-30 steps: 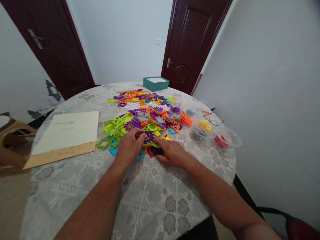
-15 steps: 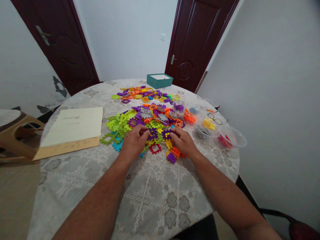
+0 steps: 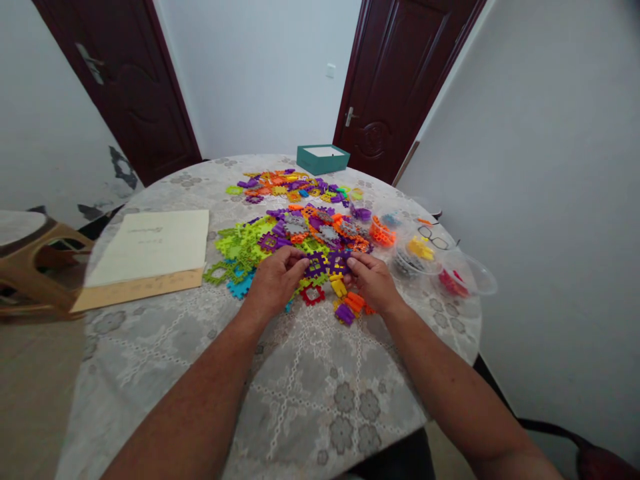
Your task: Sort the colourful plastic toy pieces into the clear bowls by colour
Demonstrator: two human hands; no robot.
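Observation:
My left hand (image 3: 280, 277) pinches a purple square building piece (image 3: 315, 265) with notched edges and a window-like grid. A second purple square piece (image 3: 339, 262) is pinched between the thumb and fingers of my right hand (image 3: 371, 280). The two pieces sit edge to edge, close together or touching; whether they interlock I cannot tell. Below them lie a red square frame piece (image 3: 313, 295) and a yellow piece (image 3: 339, 287). Just behind both hands rises a heap of lime-green pieces (image 3: 245, 240), mixed with grey, orange and purple ones.
Farther back lies another row of mixed pieces (image 3: 280, 190), then a green box (image 3: 323, 160). Clear tubs (image 3: 420, 257) of small parts and eyeglasses (image 3: 433, 237) are on the right. To the left rests a paper sheet (image 3: 155, 247) on a tan board (image 3: 135, 291).
The two purple pieces have come together, closing the gap between them. My left hand has shifted slightly to the right. The whole view has moved a little.

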